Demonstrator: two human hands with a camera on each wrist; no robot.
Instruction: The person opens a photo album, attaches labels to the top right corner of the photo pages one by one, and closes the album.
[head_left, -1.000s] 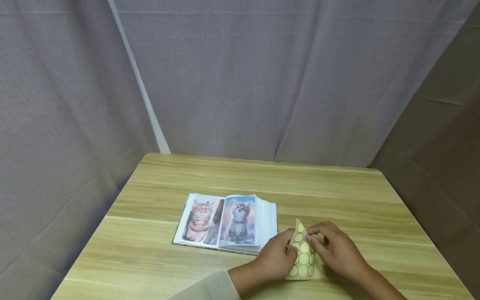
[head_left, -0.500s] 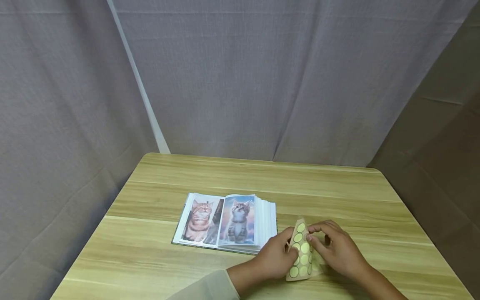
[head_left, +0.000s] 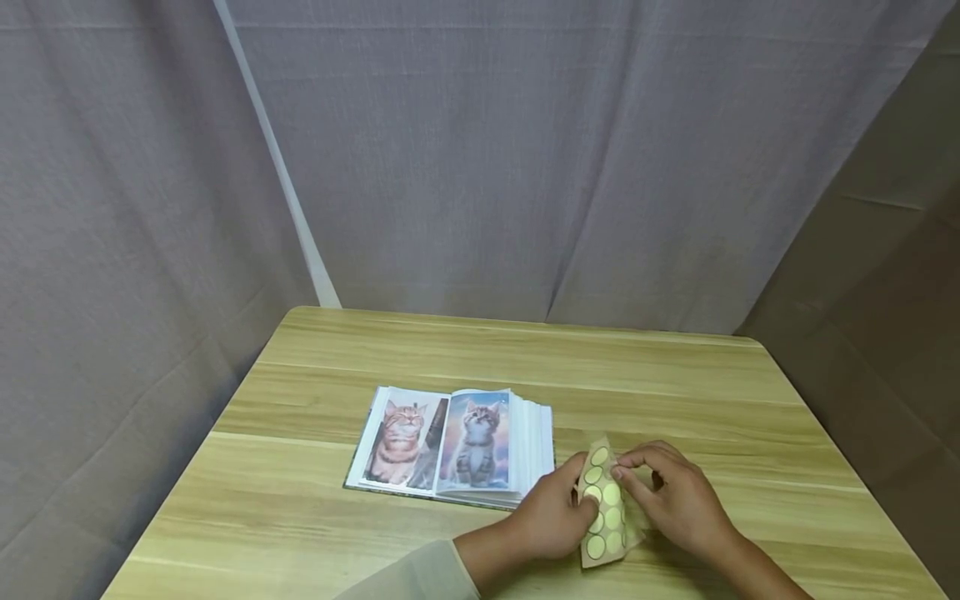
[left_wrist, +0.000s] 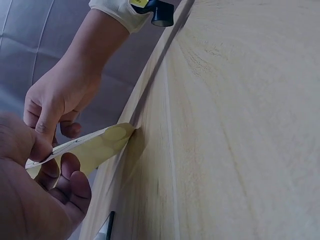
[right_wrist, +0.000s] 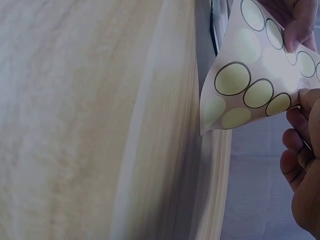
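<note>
A sheet of round pale-yellow stickers (head_left: pixel 613 518), some ringed with a dark outline, is held up over the right front part of the table. My left hand (head_left: pixel 551 512) grips its left side, thumb on the front face. With thumb and forefinger, my right hand (head_left: pixel 678 504) pinches the sheet's right edge; whether a sticker is lifted there cannot be made out. In the right wrist view the sticker sheet (right_wrist: pixel 260 92) bends between both hands. Its pale side shows in the left wrist view, where the sheet (left_wrist: pixel 107 145) slants between the fingers.
An open photo album (head_left: pixel 450 442) lies left of the hands, showing two cat pictures, with a thick stack of pages on its right side. The wooden table (head_left: pixel 300 367) has grey curtains (head_left: pixel 450 167) behind and on the left.
The sticker sheet has turned and shifted slightly, its lower end moving right. Both hands keep their holds, nearly in place. The album has not moved.
</note>
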